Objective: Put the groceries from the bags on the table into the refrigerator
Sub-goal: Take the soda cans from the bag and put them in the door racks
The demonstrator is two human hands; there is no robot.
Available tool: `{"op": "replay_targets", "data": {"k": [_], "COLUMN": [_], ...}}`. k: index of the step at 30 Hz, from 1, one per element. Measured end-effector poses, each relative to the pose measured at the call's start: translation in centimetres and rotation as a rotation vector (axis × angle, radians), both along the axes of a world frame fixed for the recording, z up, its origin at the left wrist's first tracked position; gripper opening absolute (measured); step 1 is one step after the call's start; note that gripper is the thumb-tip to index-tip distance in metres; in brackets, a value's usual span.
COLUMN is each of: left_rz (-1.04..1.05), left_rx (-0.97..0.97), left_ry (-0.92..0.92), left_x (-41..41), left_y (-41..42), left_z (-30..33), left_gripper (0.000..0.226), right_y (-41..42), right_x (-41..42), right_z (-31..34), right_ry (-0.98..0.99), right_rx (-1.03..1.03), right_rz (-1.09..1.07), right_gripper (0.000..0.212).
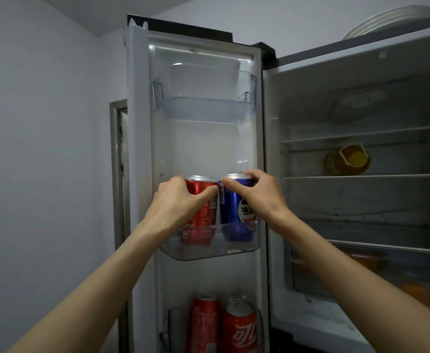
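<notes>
2 cans are in your hands right now, 1 in each. Your left hand [180,200] has its fingers curled round the top half of the red can [200,212]. Your right hand [256,192] pinches the top rim of the blue can [234,210] with thumb and fingers bent over it. Neither hand has let go.

Both cans stand up straight, tall side up and down. They sit side by side in the middle door shelf [209,250], red on the left, blue on the right, so close that they look like they touch. Their bottoms are down inside the clear tray, and I think they rest on its floor, but the plastic makes that hard to see.

Each can is right under its own hand, so no reaching is needed. The next move, I think, is just to loosen your fingers and lift your hands straight up and back. Pull up, not sideways, or 1 can could knock the other.

Further out, the top door shelf [203,108] holds nothing I can see. Down in the bottom door shelf stand 2 more red cans [224,327]. The fridge [361,98] is open to your right, with a yellow jug [349,160] lying on a wire shelf and some blurry orange things lower down. White plates [387,21] sit on top of the fridge.
</notes>
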State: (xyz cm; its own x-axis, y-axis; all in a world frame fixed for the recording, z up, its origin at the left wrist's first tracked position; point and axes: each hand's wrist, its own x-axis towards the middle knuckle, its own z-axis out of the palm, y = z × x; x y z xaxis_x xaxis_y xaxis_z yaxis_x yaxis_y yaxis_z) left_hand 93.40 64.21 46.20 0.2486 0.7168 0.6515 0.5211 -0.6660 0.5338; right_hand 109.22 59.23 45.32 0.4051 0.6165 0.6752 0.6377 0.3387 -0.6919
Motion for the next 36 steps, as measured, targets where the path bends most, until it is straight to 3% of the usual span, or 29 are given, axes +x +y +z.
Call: {"op": "replay_targets", "data": {"k": [3,8,15,26,36], "left_rz": [0.103,0.236,0.227,0.128,0.085], "left_rx": [0.074,0.223,0.369,0.386,0.551], "left_ry": [0.044,0.065,0.09,0.126,0.185], "left_x": [0.1,0.7,0.2,-1.2,-5.0], "left_y": [-0.1,-0.5,-1.2,-2.4,-4.3], "left_z": [0.0,-0.5,-1.1,-1.9,-3.8], "left_gripper": [0.054,0.067,0.051,0.044,0.049], "right_y": [0.0,0.0,-0.3,-1.3,-3.3], "right_x": [-0.1,-0.2,0.3,-0.3,-4.0], "right_z": [0.1,0.0,-0.2,-1.5,-3.6], "right_ry": [-0.101,-0.264,-0.286,-0.331,-0.493], "right_rx": [0.015,-0.015,-0.02,0.025,0.106], "right_rz": [-0.05,-0.129,-0.112,-0.111,-0.23], "right_gripper": [0.071,0.06,0.042,0.047,0.056]}}
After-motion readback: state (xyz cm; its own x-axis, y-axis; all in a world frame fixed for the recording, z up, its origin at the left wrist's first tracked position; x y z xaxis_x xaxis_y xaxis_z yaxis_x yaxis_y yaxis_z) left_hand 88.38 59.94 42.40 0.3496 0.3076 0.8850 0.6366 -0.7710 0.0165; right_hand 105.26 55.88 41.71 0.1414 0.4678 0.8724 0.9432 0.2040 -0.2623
